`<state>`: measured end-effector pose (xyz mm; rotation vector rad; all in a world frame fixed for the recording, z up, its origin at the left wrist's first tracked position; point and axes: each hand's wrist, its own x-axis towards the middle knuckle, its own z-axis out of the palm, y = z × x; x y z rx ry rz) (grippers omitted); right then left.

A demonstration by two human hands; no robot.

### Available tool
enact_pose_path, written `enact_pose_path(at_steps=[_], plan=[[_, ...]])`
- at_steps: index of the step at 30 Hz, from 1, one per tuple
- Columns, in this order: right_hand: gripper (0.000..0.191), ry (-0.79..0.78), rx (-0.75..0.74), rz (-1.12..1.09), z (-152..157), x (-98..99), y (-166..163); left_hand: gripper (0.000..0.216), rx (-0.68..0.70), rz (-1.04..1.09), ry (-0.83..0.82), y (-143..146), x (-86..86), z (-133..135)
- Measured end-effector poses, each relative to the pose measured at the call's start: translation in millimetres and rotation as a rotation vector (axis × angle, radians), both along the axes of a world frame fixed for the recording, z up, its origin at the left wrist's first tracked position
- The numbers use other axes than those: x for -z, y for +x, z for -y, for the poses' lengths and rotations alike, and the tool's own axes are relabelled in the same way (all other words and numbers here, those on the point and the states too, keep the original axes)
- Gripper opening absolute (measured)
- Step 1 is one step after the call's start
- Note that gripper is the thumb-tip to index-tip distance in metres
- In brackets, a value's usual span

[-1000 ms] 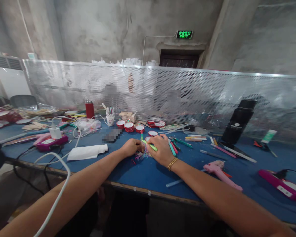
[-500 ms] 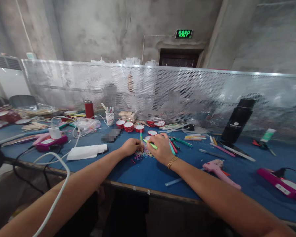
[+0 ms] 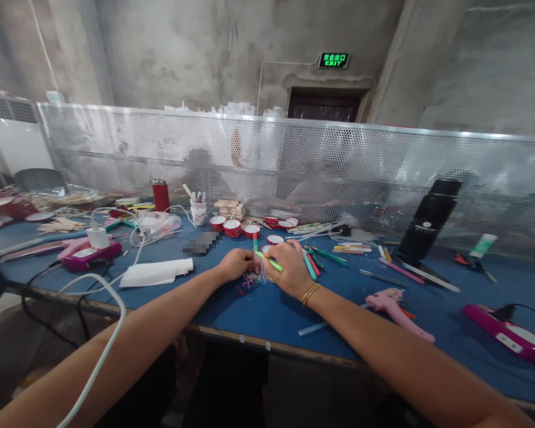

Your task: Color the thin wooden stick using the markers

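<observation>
My left hand (image 3: 237,264) has its fingers closed on a thin upright wooden stick (image 3: 255,242), coloured pinkish-red at its top and green below. In my right hand (image 3: 295,267) is a lime-green marker pen (image 3: 274,264), gripped like a pencil. The marker's front end reaches the stick just above my left fingertips; whether it touches I cannot tell. Beneath both hands lies a tangle of small coloured loops (image 3: 255,279). Round red-rimmed white pieces (image 3: 232,227) stand behind, and several other markers (image 3: 309,266) lie partly hidden beyond my right hand.
A pink glue gun (image 3: 396,312) and a purple power strip (image 3: 508,333) lie right; a black bottle-like object (image 3: 430,220) leans behind. Left are white paper (image 3: 154,273), a phone-like blurred object (image 3: 201,244), cables and a red flask (image 3: 161,196). A perforated metal screen (image 3: 267,160) borders the back.
The marker's front end has shifted slightly left, closer to the stick. My left hand and the stick stay in place.
</observation>
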<state>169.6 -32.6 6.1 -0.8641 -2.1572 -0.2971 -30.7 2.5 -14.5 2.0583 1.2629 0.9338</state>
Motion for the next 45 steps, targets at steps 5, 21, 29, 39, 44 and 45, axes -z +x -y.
enact_pose_path(at_steps=[5, 21, 29, 39, 44, 45], plan=[[0.014, -0.008, 0.000, 0.005, -0.3, -0.4, -1.2, 0.033, -0.005, 0.004, -0.008, 0.4, -0.9, 0.8], [0.015, -0.004, 0.012, -0.023, -0.3, -0.7, -0.9, 0.034, 0.007, 0.019, -0.006, 0.5, -1.0, 0.8], [0.015, -0.004, -0.008, -0.039, -0.9, 0.4, 0.7, 0.035, 0.014, 0.014, -0.002, 0.9, -2.1, 1.2], [0.015, -0.008, 0.008, -0.020, -0.8, -0.8, 0.0, 0.031, 0.007, 0.022, -0.007, 1.0, -2.1, 1.6], [0.015, -0.013, 0.027, -0.039, -0.5, -1.2, -0.2, 0.030, 0.003, 0.008, -0.002, 1.3, -2.5, 1.6], [0.015, -0.011, 0.025, -0.046, -0.5, -1.1, -0.3, 0.030, 0.006, 0.011, -0.003, 1.4, -2.8, 1.7]])
